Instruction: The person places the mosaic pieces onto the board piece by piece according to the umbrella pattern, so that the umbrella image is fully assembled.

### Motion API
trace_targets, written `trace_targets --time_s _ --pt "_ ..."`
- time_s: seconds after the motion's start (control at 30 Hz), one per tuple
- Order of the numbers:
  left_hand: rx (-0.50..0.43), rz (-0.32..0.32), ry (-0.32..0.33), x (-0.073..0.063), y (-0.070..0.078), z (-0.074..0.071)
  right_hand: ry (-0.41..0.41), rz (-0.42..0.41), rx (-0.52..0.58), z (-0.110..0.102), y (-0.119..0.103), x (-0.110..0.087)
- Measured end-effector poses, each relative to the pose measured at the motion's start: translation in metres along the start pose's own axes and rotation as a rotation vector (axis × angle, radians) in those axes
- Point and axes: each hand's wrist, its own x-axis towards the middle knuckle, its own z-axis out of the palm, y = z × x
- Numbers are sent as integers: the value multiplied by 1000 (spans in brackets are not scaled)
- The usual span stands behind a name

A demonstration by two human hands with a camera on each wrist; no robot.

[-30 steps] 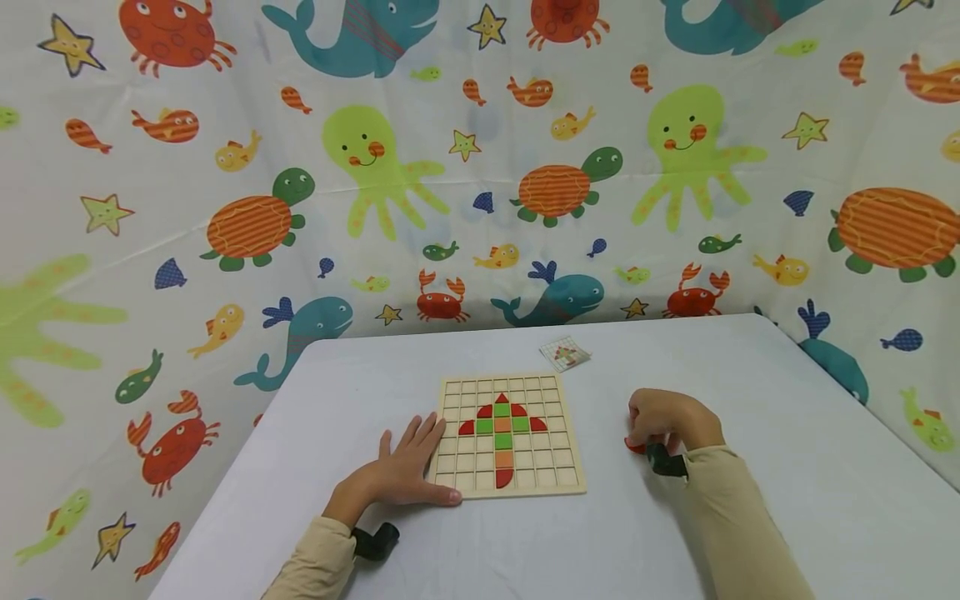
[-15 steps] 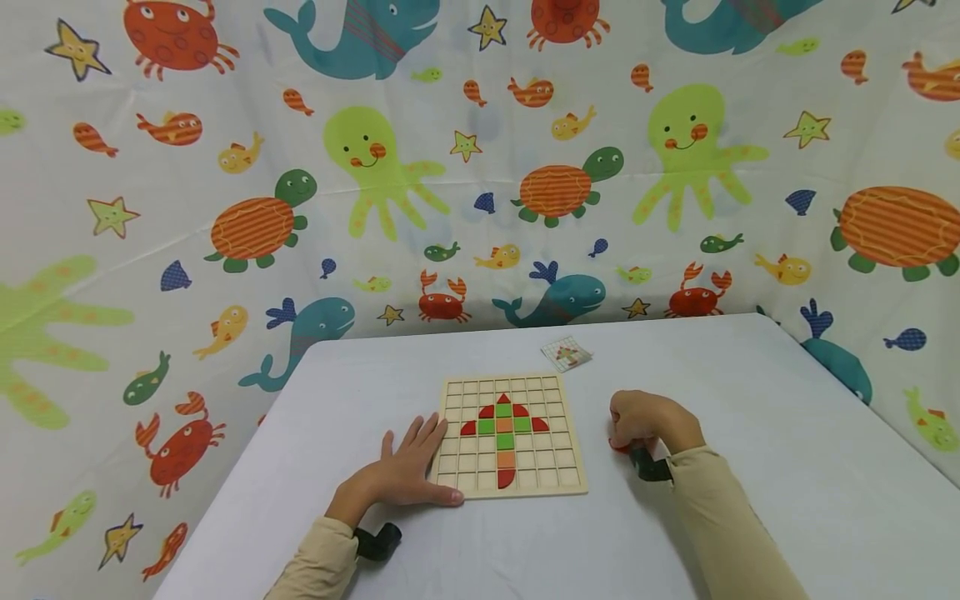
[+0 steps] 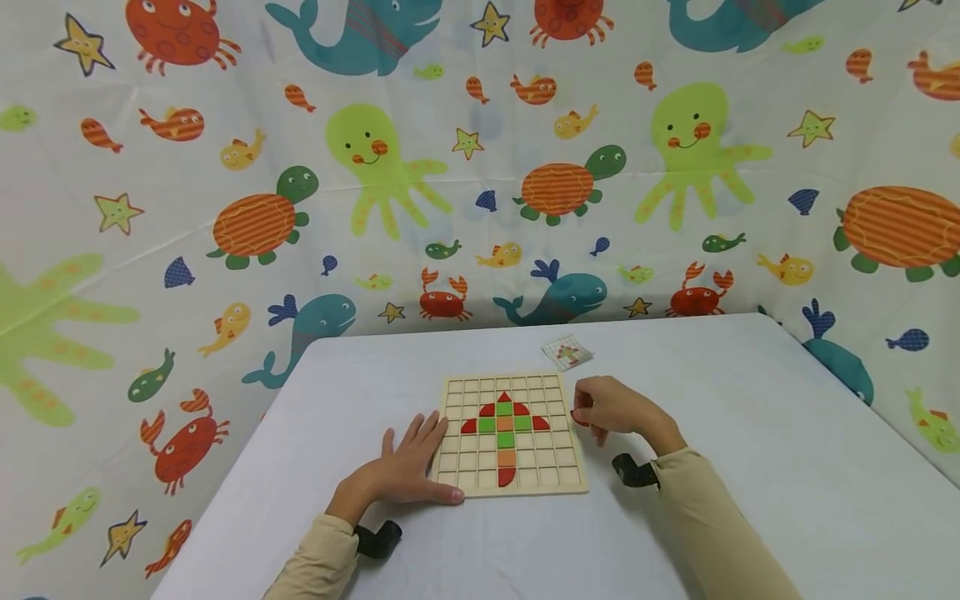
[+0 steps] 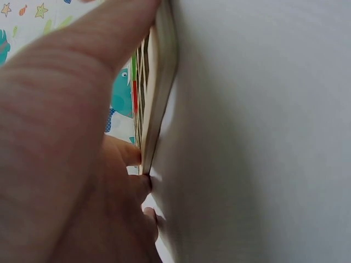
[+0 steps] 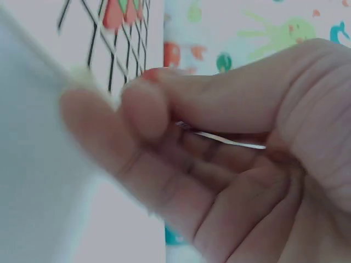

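Observation:
A square wooden grid board (image 3: 540, 481) lies on the table, its cells partly filled with red, green and orange tiles in an arrow-like figure. My left hand (image 3: 408, 468) rests at the board's left side with fingers spread, the thumb along the near left corner; the left wrist view shows the fingers at the board's edge (image 4: 159, 93). Just off the board's right edge, my right hand (image 3: 618, 408) pinches a red tile (image 3: 580, 418) between thumb and fingers. In the right wrist view only a sliver of the red tile (image 5: 156, 73) shows behind the fingertips.
A small pattern card (image 3: 567, 352) with a similar coloured figure lies behind the board, to its right. White cloth covers the table (image 3: 750, 375). A curtain (image 3: 480, 183) printed with sea animals hangs behind it.
My right hand has moved left from the open table to the board's right edge, carrying the red tile, and has lifted and turned. The left hand keeps its place at the board.

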Motion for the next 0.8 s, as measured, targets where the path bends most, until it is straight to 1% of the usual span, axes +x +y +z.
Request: trace_targets --time_s 0.13,0.23,0.37,0.63,0.73,0.8 --pt "-3 12 7 0 0 -1 30 -111 90 14 -12 8" --pt "-4 22 6 1 -2 -1 49 -182 105 23 -20 12" --pt "-10 33 2 1 -2 -1 79 -261 92 35 -30 17" --pt "-21 30 -7 1 -5 -1 141 -456 40 59 -59 19" --pt "-22 35 -11 2 -6 -3 139 -506 21 67 -68 20" --pt "-25 42 -12 2 -6 -3 118 -522 21 72 -73 20"
